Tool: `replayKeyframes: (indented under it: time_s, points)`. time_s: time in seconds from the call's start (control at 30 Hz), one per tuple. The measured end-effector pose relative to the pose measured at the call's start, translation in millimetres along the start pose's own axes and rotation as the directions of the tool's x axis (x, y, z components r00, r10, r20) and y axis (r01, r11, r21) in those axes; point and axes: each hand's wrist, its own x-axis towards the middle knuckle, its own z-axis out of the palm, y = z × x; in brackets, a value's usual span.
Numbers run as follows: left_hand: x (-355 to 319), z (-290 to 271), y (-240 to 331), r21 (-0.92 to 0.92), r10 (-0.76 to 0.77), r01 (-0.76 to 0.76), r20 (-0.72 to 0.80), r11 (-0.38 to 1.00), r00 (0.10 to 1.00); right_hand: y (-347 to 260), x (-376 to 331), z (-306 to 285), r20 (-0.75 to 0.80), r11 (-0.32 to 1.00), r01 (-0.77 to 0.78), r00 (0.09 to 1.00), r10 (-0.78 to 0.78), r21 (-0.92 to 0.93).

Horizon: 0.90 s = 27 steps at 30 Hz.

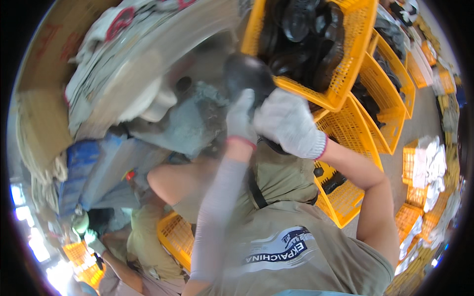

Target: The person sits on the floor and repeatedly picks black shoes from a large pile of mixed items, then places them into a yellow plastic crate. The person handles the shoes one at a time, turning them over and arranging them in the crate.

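Both my hands wear white knit gloves with red cuff edging. My left hand (pixel 241 118), below a grey sleeve, is closed round a glossy black shoe (pixel 247 74), its thumb lying along the shoe. Just to the right, my right hand (pixel 291 123) is curled closed against the near part of the same shoe; motion blur softens its fingers, and what lies under them is hidden. Right beyond my hands, a yellow plastic crate (pixel 340 101) holds several shiny black shoes (pixel 298 22).
More yellow crates (pixel 390 108) with dark contents line the right side. At left are stacked grey cloths (pixel 94 93), a cardboard box (pixel 44 128) and a blurred, pale curved surface (pixel 143 79). Another person's gloved hand (pixel 93 239) works at lower left, near an orange crate (pixel 81 259).
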Motion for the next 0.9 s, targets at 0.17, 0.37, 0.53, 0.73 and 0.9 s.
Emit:
replayKeyframes:
  time_s: [0.17,0.37,0.53,0.73,0.9]
  points:
    - [24,-64,29,-0.593,-0.026,-0.028,-0.082,0.805,0.996,-14,23,47,0.421,0.515,-0.742,0.669,0.613,0.43]
    - [121,-115,37,-0.578,0.013,-0.044,-0.057,0.815,0.998,-7,89,145,-0.045,0.633,-0.55,0.735,0.677,0.545]
    - [159,-179,39,-0.202,-0.083,0.031,-0.249,0.979,0.965,-2,116,165,0.045,0.735,-0.568,0.801,0.597,0.371]
    - [100,-209,48,0.993,0.642,0.01,-0.084,0.119,0.762,4,149,198,0.326,0.512,-0.691,0.707,0.628,0.511]
    - [82,-172,50,0.941,0.596,-0.269,0.098,0.204,0.797,-5,156,183,0.302,0.654,-0.599,0.8,0.519,0.463]
